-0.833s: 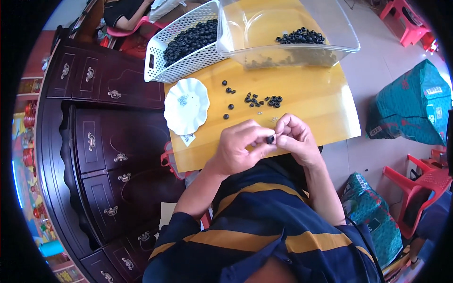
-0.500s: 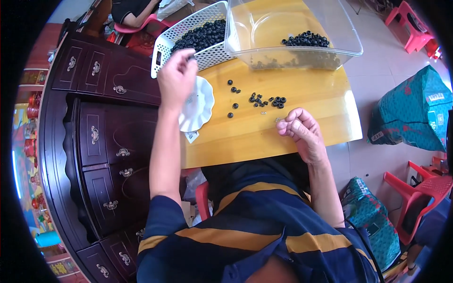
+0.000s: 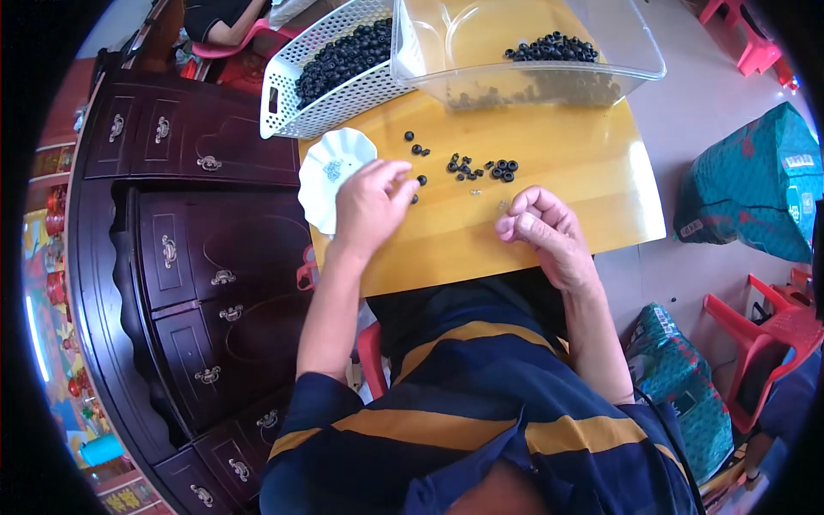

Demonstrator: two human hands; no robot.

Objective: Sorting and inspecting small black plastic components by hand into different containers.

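On the yellow bench [image 3: 549, 215], your left hand [image 3: 369, 206] reaches, fingers loosely open, toward the black rings [image 3: 481, 167]; your right hand [image 3: 549, 232] is curled shut, contents hidden. A careless sweep could likely scatter rings off the edge.

A glossy, lacquered yellow wooden table top [image 3: 558, 206] is seen, its smooth surface catching the light. Small matt black rubber-like rings [image 3: 485, 167] are scattered on it. A white scalloped dish [image 3: 330, 172] is shown with a smooth, faintly shiny finish, either plastic or ceramic. A white perforated plastic basket [image 3: 300, 103] and a clear, glossy plastic tub [image 3: 618, 51] are seen beyond. A dark polished wooden cabinet [image 3: 172, 257] is fitted with dull metal handles [image 3: 223, 276]. Soft matt cloth is worn as a navy shirt with yellow stripes [image 3: 481, 412].
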